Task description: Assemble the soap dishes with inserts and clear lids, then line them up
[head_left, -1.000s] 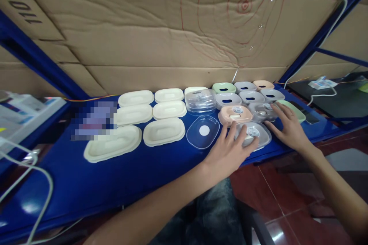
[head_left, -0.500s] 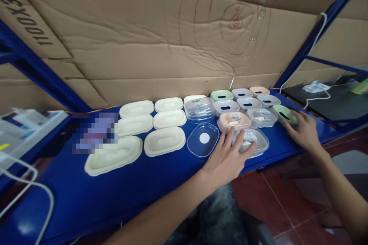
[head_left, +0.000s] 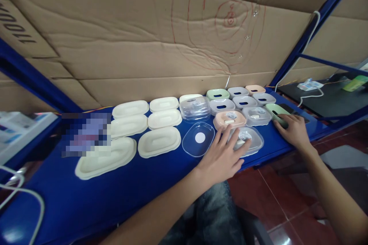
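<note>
The right hand point(head_left: 291, 132) has slid out to the green lid point(head_left: 276, 112) at the right end of the blue shelf point(head_left: 94, 195), while the left hand point(head_left: 222, 157) stays put on the clear box point(head_left: 247, 141). Far left, cream trays point(head_left: 157, 141) lie flat in rows. Next comes a clear lid point(head_left: 198, 139) with a white round sticker, lying just beside the left hand. That hand's fingers are spread apart, flat on the clear box near the shelf's front edge. Behind it sits a peach box point(head_left: 229, 118). On the right, fingers curl loosely onto the green lid's near edge.
</note>
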Motion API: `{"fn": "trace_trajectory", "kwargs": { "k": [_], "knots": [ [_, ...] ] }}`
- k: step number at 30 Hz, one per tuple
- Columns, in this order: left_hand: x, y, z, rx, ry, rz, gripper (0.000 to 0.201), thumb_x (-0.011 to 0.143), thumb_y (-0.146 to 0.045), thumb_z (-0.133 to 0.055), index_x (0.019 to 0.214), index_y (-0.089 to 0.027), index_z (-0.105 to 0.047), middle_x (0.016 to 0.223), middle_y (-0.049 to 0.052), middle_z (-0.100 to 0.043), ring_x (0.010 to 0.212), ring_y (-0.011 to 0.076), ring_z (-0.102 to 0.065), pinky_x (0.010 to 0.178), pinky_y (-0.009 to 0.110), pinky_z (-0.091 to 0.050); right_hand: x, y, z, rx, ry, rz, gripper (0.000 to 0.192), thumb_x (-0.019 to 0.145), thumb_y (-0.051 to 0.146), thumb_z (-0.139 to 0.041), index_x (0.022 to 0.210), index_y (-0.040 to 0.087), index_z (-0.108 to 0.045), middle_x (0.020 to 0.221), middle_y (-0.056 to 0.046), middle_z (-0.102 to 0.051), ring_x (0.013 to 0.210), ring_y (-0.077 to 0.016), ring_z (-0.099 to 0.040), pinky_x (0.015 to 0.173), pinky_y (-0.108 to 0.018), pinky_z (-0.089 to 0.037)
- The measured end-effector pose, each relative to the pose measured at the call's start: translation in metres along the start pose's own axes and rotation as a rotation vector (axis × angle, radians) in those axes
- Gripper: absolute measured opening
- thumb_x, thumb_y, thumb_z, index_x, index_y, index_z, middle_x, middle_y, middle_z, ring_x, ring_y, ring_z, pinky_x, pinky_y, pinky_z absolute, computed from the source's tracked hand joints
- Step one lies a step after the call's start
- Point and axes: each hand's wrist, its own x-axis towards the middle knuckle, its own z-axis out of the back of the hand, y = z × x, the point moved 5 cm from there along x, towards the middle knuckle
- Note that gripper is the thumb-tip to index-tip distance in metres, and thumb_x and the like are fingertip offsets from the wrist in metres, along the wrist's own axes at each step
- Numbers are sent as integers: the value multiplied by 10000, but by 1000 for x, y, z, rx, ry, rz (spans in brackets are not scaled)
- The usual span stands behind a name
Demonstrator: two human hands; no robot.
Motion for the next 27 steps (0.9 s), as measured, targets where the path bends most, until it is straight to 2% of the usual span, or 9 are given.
{"fn": "trace_trajectory", "kwargs": {
  "k": [6,10,13,16,19,21,22,25,27],
  "knots": [
    [0,4,3,-89,-32,16,628,1119,-458,-562,1677,-179,-486,1762,259,-410,1703,483,-273,1354,712,-295,-1,3,4,49,7,-35,538,994,610,-565,1229,185,-798,1418,-209,-774,1312,-375,-728,1182,-504,-481],
    [1,9,18,-161,-61,40,632,1112,-515,-574,1640,-171,-531,1760,241,-427,1715,461,-255,1363,723,-286,-3,2,12,66,-22,-89,579,993,624,-543,1212,163,-816,1317,-224,-811,1241,-409,-765,1079,-505,-571],
    [-3,24,46,-252,-113,83,568,1113,-497,-585,1578,-172,-590,1728,216,-489,1713,405,-287,1371,669,-330,-10,0,31,78,-200,-216,627,1007,645,-535,1293,158,-809,1315,-241,-806,1256,-433,-759,1090,-551,-585],
    [-17,57,84,-402,-249,171,360,1111,-399,-610,1415,-230,-699,1581,148,-655,1593,350,-499,1337,620,-410,-16,22,61,147,-440,-283,548,1032,622,-579,1386,265,-797,1373,-179,-798,1310,-399,-746,1174,-574,-558],
    [-39,104,114,-625,-399,404,240,1098,-388,-623,1201,-232,-774,1277,108,-799,1269,307,-731,1177,521,-564,-11,85,96,299,-527,-123,454,1044,545,-627,1433,364,-774,1434,-122,-777,1333,-361,-740,1192,-562,-566],
    [-54,132,122,-895,-525,570,289,1067,-472,-658,1102,-207,-769,1103,106,-815,1009,274,-788,935,443,-662,-2,146,114,437,-416,57,454,1020,500,-688,1460,409,-750,1480,-85,-753,1362,-358,-724,1217,-579,-558],
    [-59,141,121,-1034,-543,643,345,1044,-526,-677,1092,-194,-760,1044,111,-814,921,269,-791,843,425,-671,3,180,120,474,-312,146,480,1010,504,-696,1486,443,-722,1511,-59,-733,1378,-366,-712,1242,-619,-534],
    [-63,150,110,-1402,-403,765,526,949,-667,-733,1106,-166,-756,948,130,-816,842,297,-799,730,414,-667,14,280,124,486,7,481,628,1001,520,-702,1615,537,-570,1510,11,-729,1459,-388,-651,1307,-743,-422],
    [-65,150,106,-1544,-321,801,531,905,-662,-766,1111,-173,-771,960,123,-825,922,318,-811,759,399,-665,17,333,122,533,98,729,689,1026,492,-690,1682,523,-483,1544,25,-707,1528,-405,-586,1288,-793,-410]
  ]
}}
